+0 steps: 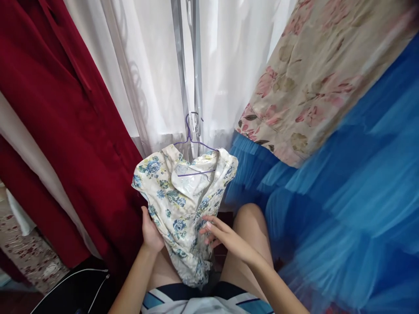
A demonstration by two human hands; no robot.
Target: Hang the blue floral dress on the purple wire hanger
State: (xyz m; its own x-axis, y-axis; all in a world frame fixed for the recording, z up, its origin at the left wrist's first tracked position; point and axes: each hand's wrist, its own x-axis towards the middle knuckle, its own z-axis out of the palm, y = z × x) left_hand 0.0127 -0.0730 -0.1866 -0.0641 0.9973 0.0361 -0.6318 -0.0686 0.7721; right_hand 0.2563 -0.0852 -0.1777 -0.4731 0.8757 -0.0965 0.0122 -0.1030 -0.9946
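Observation:
A small cream garment with blue flowers [178, 205] hangs on a purple wire hanger [193, 141], whose hook rests on a metal window frame [191, 65]. My left hand [151, 233] grips the garment's left side, thumb on the front and fingers behind the cloth. My right hand [225, 237] is open with its fingers stretched out, their tips touching the garment's lower right edge. The garment's hem hangs down between my knees.
A dark red garment [65, 131] hangs at the left. White sheer curtains [229, 56] cover the window behind. A beige dress with pink flowers [321, 69] and a blue tulle skirt [343, 209] hang at the right. A white cable [75, 279] lies on a black surface lower left.

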